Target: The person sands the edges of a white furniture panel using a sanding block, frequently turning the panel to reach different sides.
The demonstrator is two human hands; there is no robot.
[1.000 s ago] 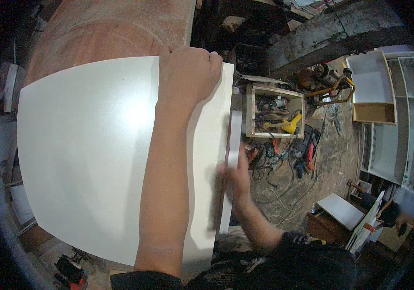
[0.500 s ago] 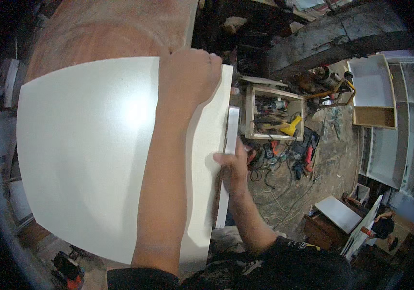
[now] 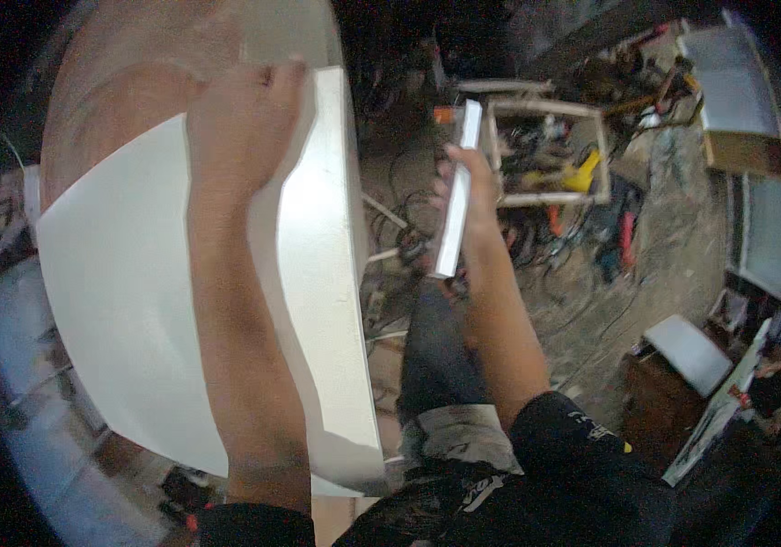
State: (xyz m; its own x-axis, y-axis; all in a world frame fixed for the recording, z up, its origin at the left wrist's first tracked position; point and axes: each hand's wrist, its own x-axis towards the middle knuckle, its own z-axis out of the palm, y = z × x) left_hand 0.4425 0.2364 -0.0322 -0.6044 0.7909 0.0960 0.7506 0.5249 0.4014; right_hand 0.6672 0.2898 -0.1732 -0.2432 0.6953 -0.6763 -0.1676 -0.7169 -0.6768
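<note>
Right hand (image 3: 474,196) closed around a white strip (image 3: 457,191), apparently clear of the white board (image 3: 126,273); left hand (image 3: 240,123) grips the board's far edge.

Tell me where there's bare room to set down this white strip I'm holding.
The white panel is bare left of your left forearm, out to its left edge. The dirt floor between the wooden tool crate and the low brown cabinet looks mostly open. Around the crate, tools and cables crowd the ground.
</note>
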